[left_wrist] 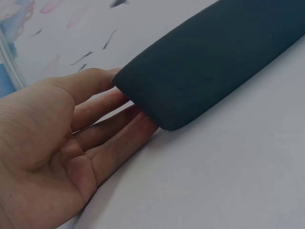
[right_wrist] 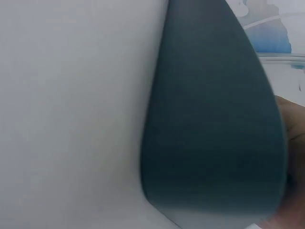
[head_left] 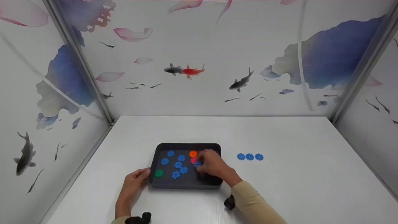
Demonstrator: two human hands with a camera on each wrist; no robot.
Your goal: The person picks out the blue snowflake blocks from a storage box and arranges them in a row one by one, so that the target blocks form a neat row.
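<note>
A dark tray (head_left: 186, 187) holds several notched, flower-shaped plastic discs: blue discs (head_left: 178, 165), a green disc (head_left: 159, 173), an orange disc (head_left: 193, 153) and a pink disc (head_left: 193, 160). My left hand (head_left: 133, 184) touches the tray's left end with nearly straight fingers; the left wrist view shows the fingertips against its outer wall (left_wrist: 200, 71). Over the tray's right part, my right hand (head_left: 213, 163) reaches down with bent fingers beside a blue disc (head_left: 197, 164). Its fingertips are blurred, and whether they pinch a disc cannot be told. The tray wall (right_wrist: 214, 109) hides most of that hand in the right wrist view.
Three blue discs (head_left: 249, 156) lie side by side in a row on the white table (head_left: 298, 186), right of the tray. Printed wall panels (head_left: 211, 102) with fish and petals enclose the table at the back and both sides.
</note>
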